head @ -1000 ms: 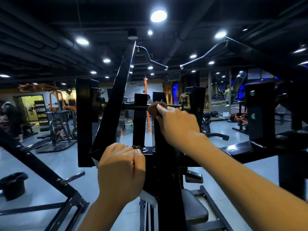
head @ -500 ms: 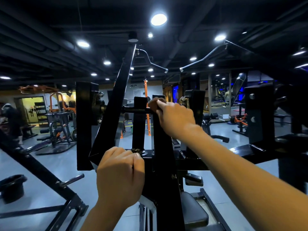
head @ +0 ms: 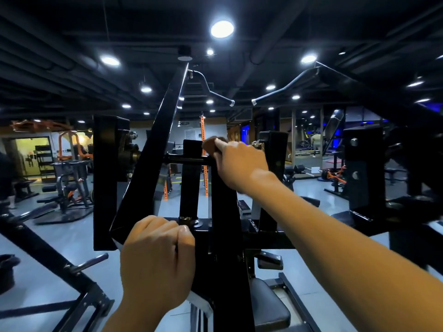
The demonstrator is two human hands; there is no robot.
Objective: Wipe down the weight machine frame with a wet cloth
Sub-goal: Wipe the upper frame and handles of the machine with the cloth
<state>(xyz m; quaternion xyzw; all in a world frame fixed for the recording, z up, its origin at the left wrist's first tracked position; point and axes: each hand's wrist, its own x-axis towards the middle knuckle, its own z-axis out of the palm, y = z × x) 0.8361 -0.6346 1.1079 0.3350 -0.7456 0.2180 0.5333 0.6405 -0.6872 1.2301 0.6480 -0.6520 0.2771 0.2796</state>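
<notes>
Pinching brown cloth (head: 212, 142) atop frame (head: 223, 212), right hand (head: 239, 164) fingers (head: 221, 143) curled

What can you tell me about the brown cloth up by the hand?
The cloth is a small brown wad, soft-looking and bunched up. Only a rounded bit peeks out past the right hand, which grips it from above. It sits at the top of the black upright post of the machine frame. Whether it is wet cannot be told.
</notes>
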